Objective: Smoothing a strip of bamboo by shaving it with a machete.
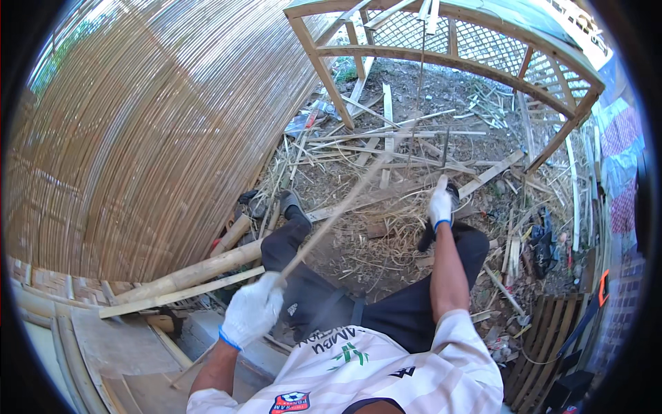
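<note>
My left hand (252, 312), in a white knit glove with a blue cuff, is closed round the near end of a long, thin bamboo strip (331, 219). The strip slants away and to the right, blurred toward its far end. My right hand (440, 203), gloved the same way, rests by my bent right knee. Its fingers are wrapped round a knife whose narrow dark blade (446, 146) points away from me. The glove hides the knife's handle. Strip and blade are apart from each other.
A tall bamboo-slat screen (145, 145) stands at left. Ahead is a wooden frame (448, 61) with lattice behind. Split strips and shavings (393, 224) litter the ground between my legs. A thick bamboo pole (200, 272) lies at left, and a slatted wooden piece (541, 341) at lower right.
</note>
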Available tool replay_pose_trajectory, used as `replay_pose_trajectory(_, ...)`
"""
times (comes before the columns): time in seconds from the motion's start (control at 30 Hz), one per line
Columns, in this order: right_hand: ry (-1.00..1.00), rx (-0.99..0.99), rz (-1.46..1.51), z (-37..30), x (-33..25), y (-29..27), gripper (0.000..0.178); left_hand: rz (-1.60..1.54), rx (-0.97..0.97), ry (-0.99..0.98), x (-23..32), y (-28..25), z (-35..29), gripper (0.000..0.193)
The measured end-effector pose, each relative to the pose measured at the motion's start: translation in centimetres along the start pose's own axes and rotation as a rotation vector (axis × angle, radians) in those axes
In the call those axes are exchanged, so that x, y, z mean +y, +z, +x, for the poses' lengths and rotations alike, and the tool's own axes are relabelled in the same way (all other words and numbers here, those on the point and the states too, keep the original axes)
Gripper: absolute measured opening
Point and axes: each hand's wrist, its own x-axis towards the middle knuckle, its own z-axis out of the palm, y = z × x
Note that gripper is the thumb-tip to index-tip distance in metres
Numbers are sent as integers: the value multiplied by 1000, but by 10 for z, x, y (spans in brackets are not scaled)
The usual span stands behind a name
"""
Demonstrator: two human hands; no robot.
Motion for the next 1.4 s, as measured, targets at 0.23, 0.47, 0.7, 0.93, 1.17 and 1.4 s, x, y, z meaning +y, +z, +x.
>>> replay_pose_trajectory(0.23,-405,-305,-5,-146,-47,37,72,-258,-88,-49,-32,57,64,25)
replay_pose_trajectory(0.47,-751,-536,-330,-195,-77,28,45,-173,-26,134,-28,98,83,24)
replay_pose_trajectory(0.7,-791,-511,-465,-181,-83,35,50,32,74,303,-26,97,84,43)
replay_pose_trajectory(0.93,-775,-467,-462,-166,-76,43,51,-35,19,246,-24,93,83,22)
replay_pose_trajectory(1.17,-576,-354,-560,-139,-68,40,60,-19,5,276,-21,94,73,23)
replay_pose_trajectory(1.4,-456,-366,-650,-109,-58,37,69,8,5,292,-26,103,49,23)
